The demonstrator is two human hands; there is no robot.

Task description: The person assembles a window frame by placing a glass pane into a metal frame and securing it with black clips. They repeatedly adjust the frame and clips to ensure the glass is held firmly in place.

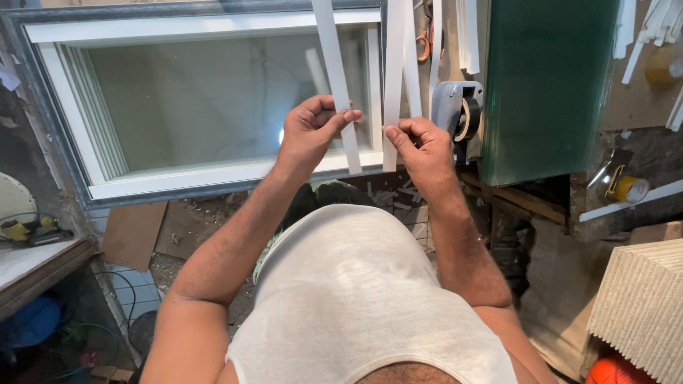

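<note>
Long flat white plastic strips are what you are handling: your left hand (309,131) is pinching one narrow white strip (334,71) between thumb and curled fingers, and your right hand (421,146) is gripping the lower end of a second, wider white strip (393,78) between thumb and forefinger. Both strips are running lengthways away from you, rising from your fingertips toward the top of the view, the left one leaning slightly leftward, the right one nearly straight. Your hands are sitting close together, a small gap between them. Beneath them the white-framed glass window panel (213,178) is lying flat. Just beside your right hand the grey tape dispenser (459,107) is resting against the green glass sheet (548,85). The strips' far ends are being cut off by the picture's edge, and more white strips are overlapping behind the right one, so I cannot tell exactly how many you are grasping there.
</note>
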